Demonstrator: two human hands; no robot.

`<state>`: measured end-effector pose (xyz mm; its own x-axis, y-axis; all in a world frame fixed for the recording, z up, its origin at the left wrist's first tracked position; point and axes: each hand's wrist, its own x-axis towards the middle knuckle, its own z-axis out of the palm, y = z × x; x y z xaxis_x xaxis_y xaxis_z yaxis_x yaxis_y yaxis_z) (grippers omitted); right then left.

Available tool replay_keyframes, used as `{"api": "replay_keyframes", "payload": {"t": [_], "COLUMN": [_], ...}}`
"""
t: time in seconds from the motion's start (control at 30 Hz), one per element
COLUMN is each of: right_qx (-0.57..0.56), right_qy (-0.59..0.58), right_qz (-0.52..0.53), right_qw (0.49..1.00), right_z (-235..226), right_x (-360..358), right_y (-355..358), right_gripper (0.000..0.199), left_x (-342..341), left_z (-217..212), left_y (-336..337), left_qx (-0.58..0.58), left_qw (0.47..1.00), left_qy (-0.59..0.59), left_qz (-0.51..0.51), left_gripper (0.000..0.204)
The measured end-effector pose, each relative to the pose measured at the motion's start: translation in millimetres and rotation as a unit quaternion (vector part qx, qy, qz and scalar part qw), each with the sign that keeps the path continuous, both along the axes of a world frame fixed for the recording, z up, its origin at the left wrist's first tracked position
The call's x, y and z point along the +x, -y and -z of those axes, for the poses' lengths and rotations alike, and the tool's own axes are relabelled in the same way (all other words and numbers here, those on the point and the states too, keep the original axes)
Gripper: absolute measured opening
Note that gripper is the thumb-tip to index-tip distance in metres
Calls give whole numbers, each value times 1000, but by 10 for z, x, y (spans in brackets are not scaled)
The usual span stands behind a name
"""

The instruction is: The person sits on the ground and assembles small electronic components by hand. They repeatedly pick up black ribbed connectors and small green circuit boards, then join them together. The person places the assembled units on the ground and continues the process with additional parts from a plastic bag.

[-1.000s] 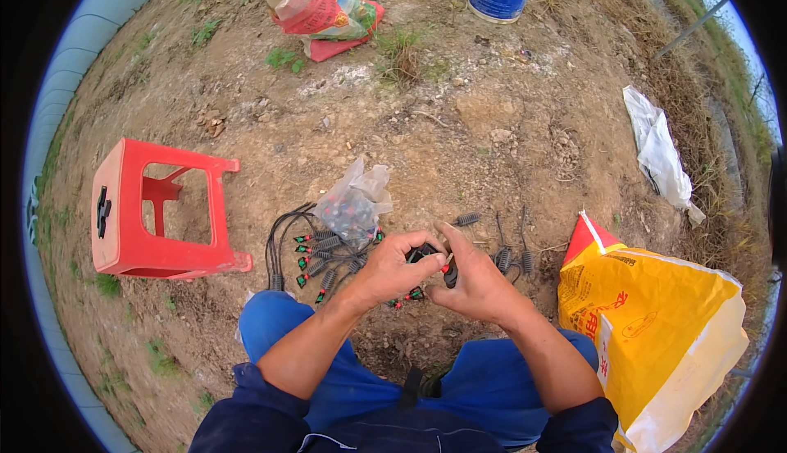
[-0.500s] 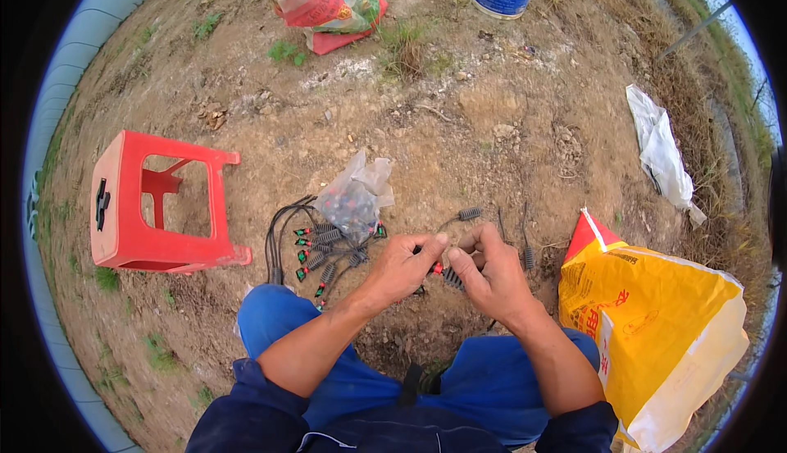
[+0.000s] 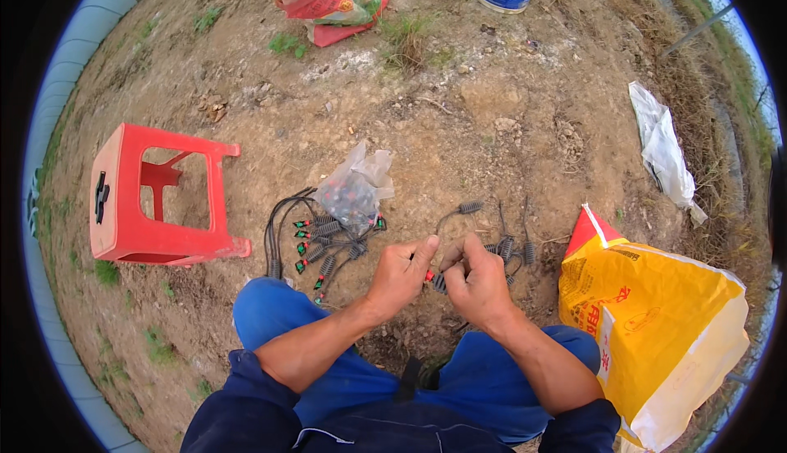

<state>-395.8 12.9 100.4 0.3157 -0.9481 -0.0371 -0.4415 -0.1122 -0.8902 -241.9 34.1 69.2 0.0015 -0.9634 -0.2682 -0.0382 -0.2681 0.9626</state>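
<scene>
Two bare hands meet low in the middle of the view, above dry, crumbly brown earth: the left hand and the right hand each pinch one end of a small dripper fitting, a short black ribbed plastic piece with a red tip, so both grips are closed on it between thumb and fingers. Its long axis runs roughly left to right between the hands, the red end toward the left hand; finer detail is too small to tell. Just beyond the left hand lies a bundle of thin black tubes with ribbed ends and red and green tips, fanned on the ground, touching a crinkled clear plastic bag of small dark parts. Near the right hand, a few more loose ribbed pieces lie on the soil. A glossy red plastic stool lies on its side at left; a woven yellow sack sits at right.
</scene>
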Motion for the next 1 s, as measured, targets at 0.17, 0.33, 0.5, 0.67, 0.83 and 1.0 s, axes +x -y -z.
{"api": "replay_keyframes", "payload": {"t": [0.17,0.33,0.5,0.67,0.83,1.0], "right_qx": [12,-42,-72,-15,67,65], "right_qy": [-7,-39,-26,-15,-14,-44], "right_qz": [15,1,-13,-4,21,-33], "right_qw": [1000,998,997,1000,997,996], "right_z": [-41,-31,-2,96,218,584], "right_x": [65,127,142,186,235,248], "right_y": [-21,-71,-52,-47,-40,-17], "right_gripper": [7,9,8,5,6,11], "left_x": [14,21,15,90,135,199], "left_z": [64,81,51,130,251,452], "left_y": [-44,-77,-88,-137,-159,-138], "left_qx": [-15,-23,-19,-2,-18,22], "left_qw": [999,998,998,997,995,995], "left_qy": [33,29,21,55,70,76], "left_qz": [-23,-45,-56,-58,-63,-57], "left_gripper": [52,50,49,48,48,53]}}
